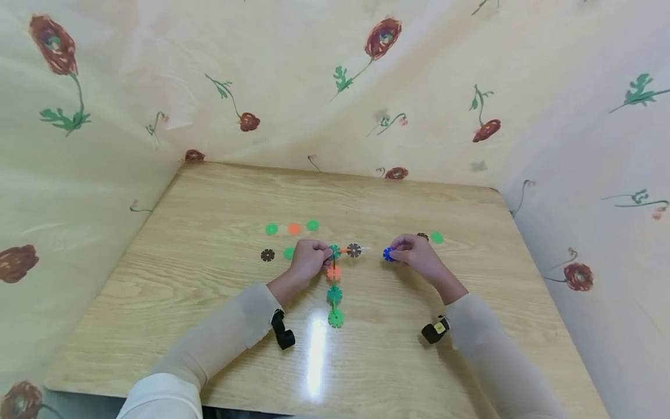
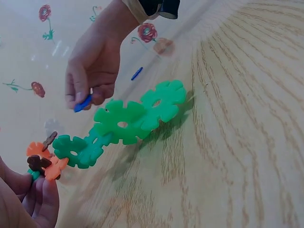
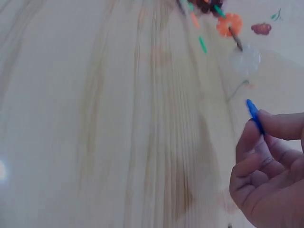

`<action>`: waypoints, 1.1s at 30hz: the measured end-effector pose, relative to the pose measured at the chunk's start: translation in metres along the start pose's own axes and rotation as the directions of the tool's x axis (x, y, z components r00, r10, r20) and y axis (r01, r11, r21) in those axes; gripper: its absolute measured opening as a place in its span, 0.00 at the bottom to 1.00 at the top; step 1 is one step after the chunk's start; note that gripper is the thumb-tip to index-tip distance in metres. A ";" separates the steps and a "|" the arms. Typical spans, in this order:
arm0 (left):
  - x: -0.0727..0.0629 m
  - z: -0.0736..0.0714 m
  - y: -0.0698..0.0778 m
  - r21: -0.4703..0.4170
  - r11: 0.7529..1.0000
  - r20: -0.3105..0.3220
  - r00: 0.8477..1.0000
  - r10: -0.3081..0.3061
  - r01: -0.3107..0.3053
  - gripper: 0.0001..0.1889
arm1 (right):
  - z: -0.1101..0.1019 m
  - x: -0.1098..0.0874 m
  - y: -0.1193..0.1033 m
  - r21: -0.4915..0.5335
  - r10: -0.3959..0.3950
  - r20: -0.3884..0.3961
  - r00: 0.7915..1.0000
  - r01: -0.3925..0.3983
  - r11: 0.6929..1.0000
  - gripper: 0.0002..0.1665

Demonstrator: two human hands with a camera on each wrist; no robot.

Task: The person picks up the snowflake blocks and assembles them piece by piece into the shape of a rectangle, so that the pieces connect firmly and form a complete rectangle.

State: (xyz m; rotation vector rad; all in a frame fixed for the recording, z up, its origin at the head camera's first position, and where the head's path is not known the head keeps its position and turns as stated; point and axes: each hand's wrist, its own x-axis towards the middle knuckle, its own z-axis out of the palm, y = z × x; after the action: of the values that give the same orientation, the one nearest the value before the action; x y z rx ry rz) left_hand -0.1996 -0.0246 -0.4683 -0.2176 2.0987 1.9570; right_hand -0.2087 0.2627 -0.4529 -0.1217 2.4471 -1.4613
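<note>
The left hand (image 1: 310, 259), its grip pinched at the corner of a bent chain of notched discs (image 1: 334, 273) near the middle of the counter (image 1: 235, 198), hides part of the piece it holds and of a green disc (image 1: 288, 253) beside it. The right hand (image 1: 417, 256), its grip clamped on a blue disc (image 1: 388, 254) held just apart from the chain, masks part of that disc and of a brown disc (image 1: 422, 236) behind; I can barely make out the clear end disc (image 3: 246, 59), pale and nearly edge-on from above
</note>
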 end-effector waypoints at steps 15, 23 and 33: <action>-0.003 -0.001 -0.004 -0.020 1.000 0.020 1.000 0.000 0.000 0.06 | 0.025 0.005 -0.012 0.131 0.015 0.001 1.000 -0.015 0.991 0.10; -0.005 0.000 0.000 0.006 1.000 -0.009 1.000 0.017 -0.017 0.05 | 0.030 0.009 -0.008 0.190 -0.008 -0.020 1.000 0.012 0.982 0.11; -0.004 0.000 -0.001 0.040 0.998 -0.035 0.999 0.041 -0.039 0.05 | 0.041 0.009 -0.010 0.257 -0.027 -0.085 0.996 0.048 0.965 0.11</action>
State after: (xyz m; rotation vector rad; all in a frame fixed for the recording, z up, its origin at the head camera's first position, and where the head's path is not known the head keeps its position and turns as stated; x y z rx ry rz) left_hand -0.1959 -0.0250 -0.4677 -0.2056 2.1781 1.9460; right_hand -0.2068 0.2214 -0.4640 -0.0547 2.2993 -1.8205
